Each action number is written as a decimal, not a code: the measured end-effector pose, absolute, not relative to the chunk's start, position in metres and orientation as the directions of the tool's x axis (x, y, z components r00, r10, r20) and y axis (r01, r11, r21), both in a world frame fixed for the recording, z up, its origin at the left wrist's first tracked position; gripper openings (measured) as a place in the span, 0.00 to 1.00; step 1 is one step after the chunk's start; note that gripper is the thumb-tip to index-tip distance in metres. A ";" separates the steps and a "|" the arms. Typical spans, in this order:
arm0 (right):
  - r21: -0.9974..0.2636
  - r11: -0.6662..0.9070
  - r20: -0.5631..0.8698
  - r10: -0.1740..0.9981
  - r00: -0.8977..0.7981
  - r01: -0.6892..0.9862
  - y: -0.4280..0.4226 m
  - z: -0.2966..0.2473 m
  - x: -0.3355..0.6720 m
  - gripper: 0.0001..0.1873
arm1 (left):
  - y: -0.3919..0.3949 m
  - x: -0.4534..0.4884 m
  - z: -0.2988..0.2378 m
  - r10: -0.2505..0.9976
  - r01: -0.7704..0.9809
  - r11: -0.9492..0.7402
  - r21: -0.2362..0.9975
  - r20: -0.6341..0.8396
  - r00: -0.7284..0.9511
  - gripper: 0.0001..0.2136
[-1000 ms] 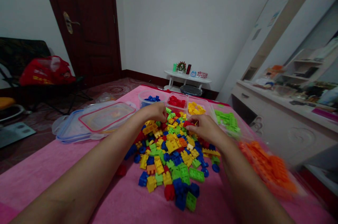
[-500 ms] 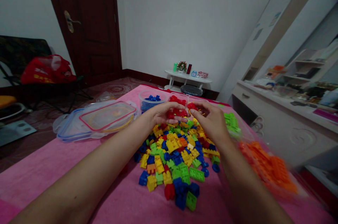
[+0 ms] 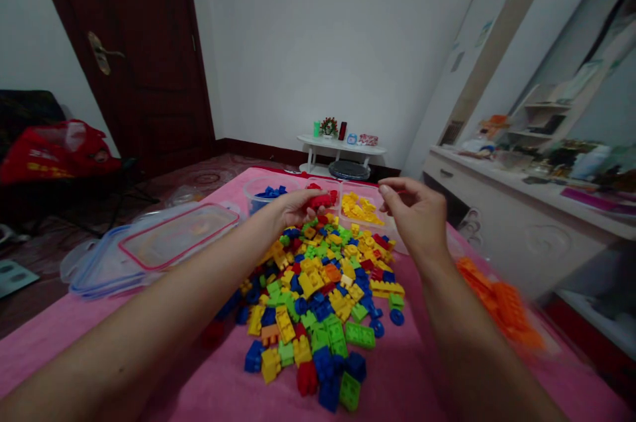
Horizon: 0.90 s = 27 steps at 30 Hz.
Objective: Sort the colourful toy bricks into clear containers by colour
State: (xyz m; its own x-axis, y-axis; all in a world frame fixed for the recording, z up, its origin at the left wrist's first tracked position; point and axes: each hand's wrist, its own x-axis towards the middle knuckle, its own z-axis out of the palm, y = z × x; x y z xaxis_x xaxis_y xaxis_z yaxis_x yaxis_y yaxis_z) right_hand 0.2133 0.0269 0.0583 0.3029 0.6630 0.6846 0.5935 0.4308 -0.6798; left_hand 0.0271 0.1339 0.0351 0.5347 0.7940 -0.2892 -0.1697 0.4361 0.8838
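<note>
A heap of small plastic bricks (image 3: 318, 296) in blue, yellow, green, red and orange lies on a pink cloth (image 3: 209, 382) in front of me. My left hand (image 3: 291, 208) is closed round a few red bricks (image 3: 321, 199), held above the far edge of the heap next to the clear tubs. My right hand (image 3: 417, 218) is raised beside the tub of yellow bricks (image 3: 362, 208), seen from the back. Its thumb and fingers are pinched together, and what they hold, if anything, is hidden.
A clear tub of blue bricks (image 3: 265, 193) stands behind my left hand. Stacked clear lids (image 3: 163, 244) lie at the left. Orange bricks (image 3: 499, 303) lie at the right. A white dresser (image 3: 521, 223), a small white table (image 3: 340, 145) and a dark door (image 3: 134, 57) stand beyond.
Both hands lifted off the heap with red bricks. The left now holds its bricks further back by the tubs; the right has moved away to the right. The view swung rightward.
</note>
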 end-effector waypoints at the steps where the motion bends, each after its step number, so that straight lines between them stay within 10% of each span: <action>1: -0.689 0.424 0.681 0.655 0.327 0.588 0.027 0.060 0.216 0.12 | 0.145 0.030 0.042 0.857 -0.100 0.333 0.938 -0.256 0.448 0.05; 13: -0.665 0.349 0.696 0.610 0.379 0.661 0.031 0.059 0.237 0.13 | 0.218 0.060 0.048 0.963 0.337 -0.267 0.903 0.255 0.082 0.17; 21: -0.506 0.143 0.670 0.686 0.283 0.850 0.050 0.035 0.257 0.10 | 0.162 0.066 0.012 0.819 0.745 -0.557 0.368 0.391 0.419 0.12; 27: -0.214 -0.166 0.273 0.936 0.222 0.963 0.056 0.017 0.265 0.14 | 0.130 0.069 -0.010 0.803 0.800 -0.561 0.212 0.377 0.462 0.13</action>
State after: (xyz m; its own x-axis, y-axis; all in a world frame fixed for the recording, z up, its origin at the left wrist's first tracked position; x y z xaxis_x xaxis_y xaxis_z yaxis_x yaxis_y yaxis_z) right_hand 0.2648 0.0561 0.0167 0.2222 0.9360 0.2731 0.9626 -0.1661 -0.2138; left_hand 0.0687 0.1302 -0.0101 0.4623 0.8026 0.3769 0.8004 -0.5607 0.2121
